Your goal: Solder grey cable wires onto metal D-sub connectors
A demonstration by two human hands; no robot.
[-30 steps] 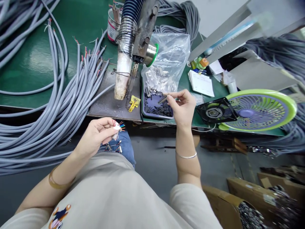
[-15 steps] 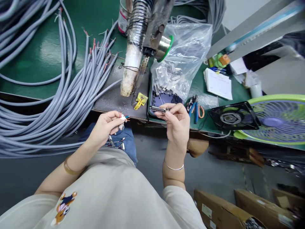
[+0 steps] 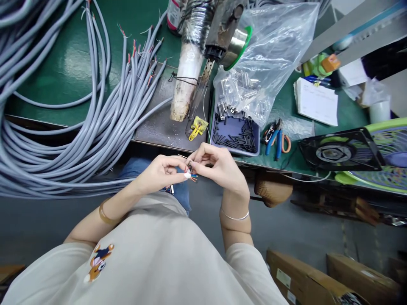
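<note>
My left hand (image 3: pixel 165 171) is closed in a pinch around the end of a grey cable, whose stripped wires (image 3: pixel 193 177) fan out in blue, orange and other colours. My right hand (image 3: pixel 219 167) meets it above my lap, thumb and fingers pinched on a connector (image 3: pixel 190 167) that is mostly hidden by the fingers. The wires and the connector are close together; I cannot tell whether they touch. Below the hands, a small connector (image 3: pixel 171 189) lies on my blue trousers.
Grey cables (image 3: pixel 104 127) are heaped at left. A soldering iron (image 3: pixel 203 80) on a stand hangs over a dark plate beside a solder spool (image 3: pixel 237 47). A purple tray (image 3: pixel 234 148) holds black sleeves and connectors under a plastic bag (image 3: pixel 280 38). Pliers (image 3: pixel 278 142) and a fan (image 3: pixel 341 151) lie right.
My hands have come together: the right hand moved left and down with the connector, the left moved right with the cable end. The view has shifted, and the tray's black sleeves now show.
</note>
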